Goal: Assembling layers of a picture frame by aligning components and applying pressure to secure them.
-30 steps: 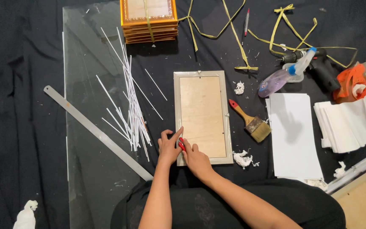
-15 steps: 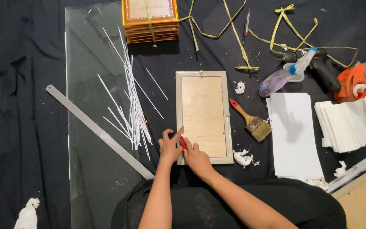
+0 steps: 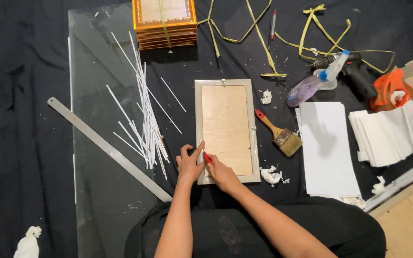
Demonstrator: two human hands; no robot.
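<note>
At the centre of the frame the picture frame (image 3: 226, 131) has a pale, matt moulding around a backing board of bare light plywood, smooth with faint grain. The tool (image 3: 207, 158) at its lower left has a glossy red plastic grip. Matt black cloth (image 3: 20, 143) covers the bench, under a clear, glossy glass sheet (image 3: 96, 200) at left. The ruler (image 3: 108, 149) is brushed grey metal. The paintbrush (image 3: 278, 133) has a wooden handle and red tip. At right lie matt white paper sheets (image 3: 328, 148).
</note>
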